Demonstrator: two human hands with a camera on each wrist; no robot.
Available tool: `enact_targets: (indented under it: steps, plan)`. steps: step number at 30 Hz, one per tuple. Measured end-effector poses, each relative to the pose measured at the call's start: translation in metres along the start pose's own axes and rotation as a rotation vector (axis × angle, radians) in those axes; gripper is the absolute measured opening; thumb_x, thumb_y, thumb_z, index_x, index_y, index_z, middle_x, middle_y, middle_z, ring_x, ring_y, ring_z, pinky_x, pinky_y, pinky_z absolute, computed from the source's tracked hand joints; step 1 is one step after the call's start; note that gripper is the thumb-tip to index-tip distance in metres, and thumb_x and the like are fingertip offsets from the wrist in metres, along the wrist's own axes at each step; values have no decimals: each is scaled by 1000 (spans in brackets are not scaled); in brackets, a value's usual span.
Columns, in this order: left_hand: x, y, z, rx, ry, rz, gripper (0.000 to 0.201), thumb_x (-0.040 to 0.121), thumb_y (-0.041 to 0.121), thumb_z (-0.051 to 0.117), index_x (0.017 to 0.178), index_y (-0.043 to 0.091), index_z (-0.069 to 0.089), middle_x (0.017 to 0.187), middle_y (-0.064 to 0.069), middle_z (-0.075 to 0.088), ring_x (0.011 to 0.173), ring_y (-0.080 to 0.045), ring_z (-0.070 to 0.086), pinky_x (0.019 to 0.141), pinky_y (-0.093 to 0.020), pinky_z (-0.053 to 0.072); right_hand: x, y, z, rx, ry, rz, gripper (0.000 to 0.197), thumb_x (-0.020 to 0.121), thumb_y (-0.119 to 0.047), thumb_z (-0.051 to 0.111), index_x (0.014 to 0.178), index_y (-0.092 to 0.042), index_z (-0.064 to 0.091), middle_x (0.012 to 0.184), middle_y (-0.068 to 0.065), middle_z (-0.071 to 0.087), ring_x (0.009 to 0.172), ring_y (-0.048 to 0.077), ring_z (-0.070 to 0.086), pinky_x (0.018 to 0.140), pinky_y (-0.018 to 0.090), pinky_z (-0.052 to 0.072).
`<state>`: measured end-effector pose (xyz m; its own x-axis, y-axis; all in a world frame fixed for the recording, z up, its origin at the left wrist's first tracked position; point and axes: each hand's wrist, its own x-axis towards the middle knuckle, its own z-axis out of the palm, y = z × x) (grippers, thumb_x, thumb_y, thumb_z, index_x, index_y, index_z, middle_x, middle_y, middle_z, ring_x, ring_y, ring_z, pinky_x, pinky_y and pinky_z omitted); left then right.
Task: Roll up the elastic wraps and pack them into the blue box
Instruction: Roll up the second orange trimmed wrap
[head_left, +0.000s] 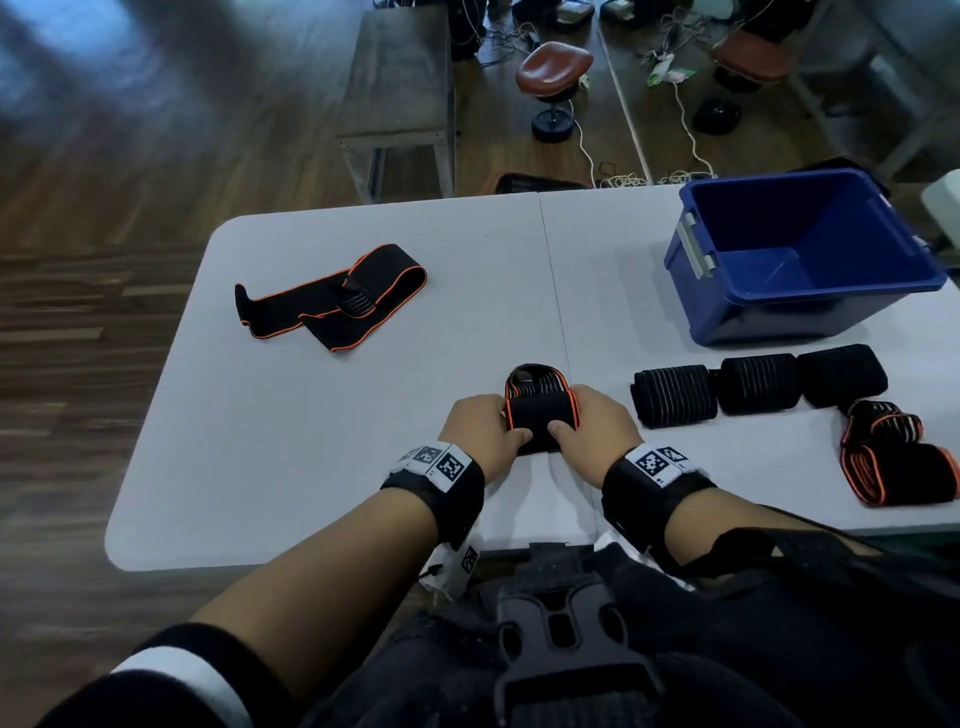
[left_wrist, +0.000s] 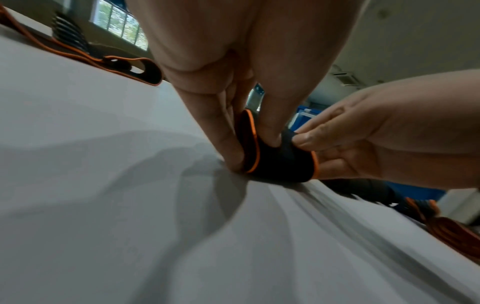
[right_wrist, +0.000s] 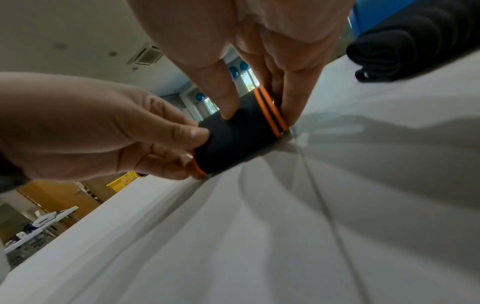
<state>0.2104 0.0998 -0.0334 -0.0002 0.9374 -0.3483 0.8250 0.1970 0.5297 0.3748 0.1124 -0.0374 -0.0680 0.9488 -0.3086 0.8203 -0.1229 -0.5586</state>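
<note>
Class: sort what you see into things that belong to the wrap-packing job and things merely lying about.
Job:
half-rolled wrap, held by left hand and right hand
unrolled wrap
three black rolls
orange-edged rolls
blue box

Lying about:
stool
bench
cables

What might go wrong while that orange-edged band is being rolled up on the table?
The half-rolled wrap is held only by the thumbs and fingertips of the left hand and right hand; a slip could let it spring open. Its orange edges look slightly offset in the right wrist view, so the roll may come out skewed. The blue box looks empty, though several rolls lie beside it.
</note>
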Motion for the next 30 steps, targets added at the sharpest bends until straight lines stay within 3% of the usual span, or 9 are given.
enact_targets:
  steps: [6, 8, 12, 16, 20, 23, 26, 30]
  plan:
    - [6, -3, -2, 96, -48, 45, 26, 102, 25, 49, 85, 8, 59, 90, -12, 64, 93, -31, 62, 70, -30, 38, 1, -11, 3, 39, -11, 33, 22, 87, -23, 64, 106, -14, 58, 98, 5, 65, 92, 26, 62, 74, 30, 45]
    - [8, -7, -5, 97, -71, 62, 30, 103, 25, 46, 82, 8, 56, 87, -11, 64, 92, -31, 62, 71, -32, 39, 1, -12, 0, 36, -16, 32, 24, 88, -24, 63, 110, -14, 59, 100, 5, 66, 95, 26, 63, 78, 31, 47]
    - [12, -21, -8, 28, -122, 82, 37, 102, 27, 48, 83, 3, 68, 84, -13, 73, 87, -29, 66, 80, -38, 52, -3, -10, -1, 35, 0, 45, 37, 93, -21, 61, 128, -12, 58, 116, 6, 66, 108, 26, 61, 93, 33, 48]
    - [11, -27, -8, 72, -115, 142, 37, 96, 35, 59, 68, 11, 63, 65, -1, 57, 70, -21, 56, 59, -29, 36, -11, -5, 4, 67, 46, 90, 39, 90, -20, 65, 128, -14, 60, 117, 5, 68, 108, 23, 63, 97, 35, 49]
    - [10, -22, -5, 124, -183, 234, 40, 93, 38, 63, 65, 11, 62, 60, 1, 54, 61, -17, 51, 51, -28, 31, -27, 3, 5, 111, 124, 175, 37, 87, -17, 68, 121, -20, 52, 110, 4, 67, 102, 23, 65, 92, 36, 52]
    - [10, -13, 2, 128, -220, 301, 40, 92, 40, 63, 65, 11, 63, 60, 1, 55, 58, -14, 49, 52, -29, 30, -45, 6, 5, 15, 90, 170, 47, 87, -27, 68, 129, -18, 48, 114, 5, 64, 105, 26, 63, 91, 37, 52]
    - [8, 1, 10, 144, -292, 375, 40, 92, 40, 63, 67, 9, 65, 62, -3, 60, 60, -17, 53, 57, -29, 33, -60, 12, 5, -98, 74, 176, 70, 71, -50, 74, 129, -21, 48, 119, 3, 59, 109, 24, 58, 92, 42, 52]
    - [6, 29, 17, 224, -373, 484, 45, 92, 47, 60, 69, 9, 65, 68, -6, 65, 66, -21, 58, 57, -30, 36, -76, 27, -6, -139, 107, 250, 70, 72, -49, 74, 132, -22, 49, 130, 4, 41, 120, 24, 44, 100, 37, 46]
